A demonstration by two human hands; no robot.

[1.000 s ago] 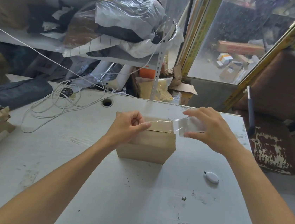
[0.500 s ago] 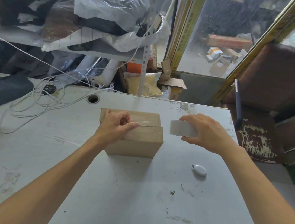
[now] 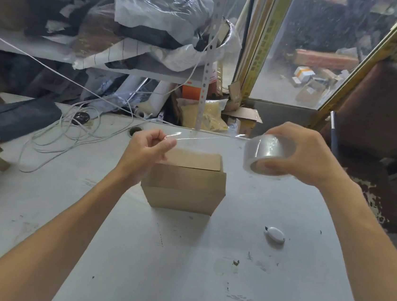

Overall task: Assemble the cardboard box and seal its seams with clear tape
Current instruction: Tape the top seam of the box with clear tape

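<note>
Head view. The left hand [image 3: 146, 152] is raised above the near-left top edge of the cardboard box [image 3: 185, 182], its grip closed to a pinch: thumb and forefinger clamp the free end of the clear tape strip [image 3: 206, 139], the other fingers curled into the palm. The strip runs taut through the air, above the box and apart from it, to the tape roll [image 3: 264, 156]. The right hand [image 3: 298, 156] wraps its grip round the roll, fingers over the outer face, thumb at the core. The box stands on the grey bench [image 3: 178, 272], top flaps folded shut. A small white cutter [image 3: 275, 234] lies on the bench, right of the box; white cables [image 3: 65, 135] lie coiled at the far left.
</note>
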